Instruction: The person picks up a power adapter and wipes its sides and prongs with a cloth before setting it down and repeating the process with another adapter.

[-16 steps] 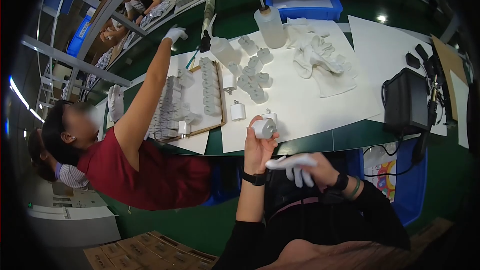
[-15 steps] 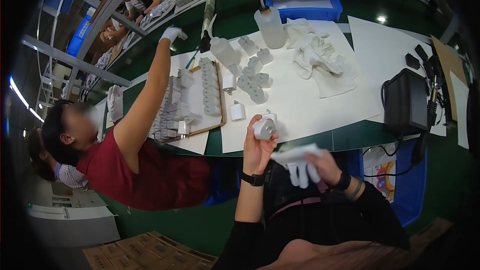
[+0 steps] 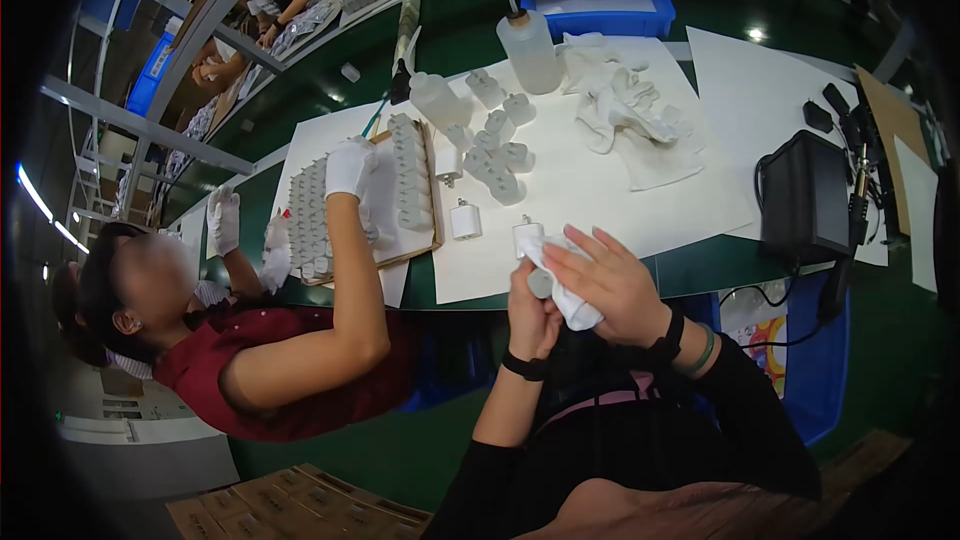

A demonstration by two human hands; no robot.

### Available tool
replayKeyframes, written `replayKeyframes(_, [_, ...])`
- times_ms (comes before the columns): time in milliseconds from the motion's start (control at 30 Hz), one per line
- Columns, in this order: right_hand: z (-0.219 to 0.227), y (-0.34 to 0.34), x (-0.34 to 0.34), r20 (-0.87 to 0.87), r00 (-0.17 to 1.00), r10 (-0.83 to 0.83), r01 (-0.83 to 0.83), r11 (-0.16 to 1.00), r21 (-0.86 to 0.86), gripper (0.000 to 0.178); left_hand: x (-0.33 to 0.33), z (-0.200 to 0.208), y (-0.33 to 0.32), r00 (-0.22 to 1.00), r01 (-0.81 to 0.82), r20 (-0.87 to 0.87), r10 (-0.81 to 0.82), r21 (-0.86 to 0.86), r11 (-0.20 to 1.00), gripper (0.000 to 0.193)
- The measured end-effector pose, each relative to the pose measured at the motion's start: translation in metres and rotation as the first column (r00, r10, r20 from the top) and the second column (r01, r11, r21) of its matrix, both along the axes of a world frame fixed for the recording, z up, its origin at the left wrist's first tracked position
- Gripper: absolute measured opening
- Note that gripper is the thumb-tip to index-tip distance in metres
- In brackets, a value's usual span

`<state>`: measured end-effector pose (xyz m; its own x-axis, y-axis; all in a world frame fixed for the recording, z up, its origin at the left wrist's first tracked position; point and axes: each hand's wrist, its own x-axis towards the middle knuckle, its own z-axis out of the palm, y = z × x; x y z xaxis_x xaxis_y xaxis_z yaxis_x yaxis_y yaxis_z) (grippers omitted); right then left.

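Close to the bench's front edge, my left hand [image 3: 533, 318] is closed around a white plug charger [image 3: 540, 284], of which only a small part shows. My right hand [image 3: 618, 290] presses a folded white glove [image 3: 577, 302] against that charger, its fingers stretched over the cloth. Just beyond my hands stands another charger [image 3: 527, 236], prongs up, and a third white charger [image 3: 465, 220] is a little to its left. Further back, several more chargers [image 3: 493, 168] stand grouped on the white sheet [image 3: 600, 210].
Left, a co-worker's gloved hand [image 3: 350, 168] reaches over a tray of chargers [image 3: 408, 175]. Two squeeze bottles, one clear [image 3: 530, 55], and crumpled white gloves [image 3: 630, 115] sit farther back. A black box [image 3: 812, 202] with cables is at right, a blue bin [image 3: 818, 370] below.
My right hand has brought the glove up and left onto the charger in my left hand. The co-worker's gloved hand has come back from the far side to the tray.
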<state>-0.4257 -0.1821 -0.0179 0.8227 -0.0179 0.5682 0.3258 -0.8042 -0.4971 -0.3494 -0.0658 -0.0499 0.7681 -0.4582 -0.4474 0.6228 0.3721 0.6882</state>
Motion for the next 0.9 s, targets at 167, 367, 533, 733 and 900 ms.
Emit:
replayKeyframes(167, [0.004, -0.004, -0.002, 0.005, 1.000, -0.024, 0.024, 0.999, -0.037, 0.041, 0.000, -0.003, -0.006, 0.992, -0.111, -0.067, 0.109, -0.024, 0.994, 0.028])
replayKeyframes(367, [0.006, -0.002, -0.004, -0.023, 0.996, -0.090, 0.091, 0.996, 0.006, 0.043, -0.008, 0.003, -0.013, 0.985, -0.164, -0.057, 0.163, -0.001, 0.987, 0.025])
replayKeyframes(533, [-0.016, -0.003, -0.024, -0.193, 0.979, 0.063, -0.063, 0.998, 0.010, 0.042, 0.022, -0.031, 0.019, 0.987, 0.158, 0.086, -0.133, -0.476, 0.865, 0.028])
replayKeyframes(733, [0.003, -0.002, -0.010, -0.008, 0.997, -0.080, 0.074, 0.861, 0.502, 0.037, 0.011, -0.026, 0.014, 0.999, 0.010, 0.045, 0.007, -0.361, 0.933, 0.031])
replayKeyframes(900, [-0.001, 0.021, -0.004, 0.059, 0.981, -0.182, 0.190, 0.964, -0.187, 0.035, -0.002, -0.021, 0.003, 0.994, -0.084, 0.049, 0.097, -0.210, 0.974, 0.033])
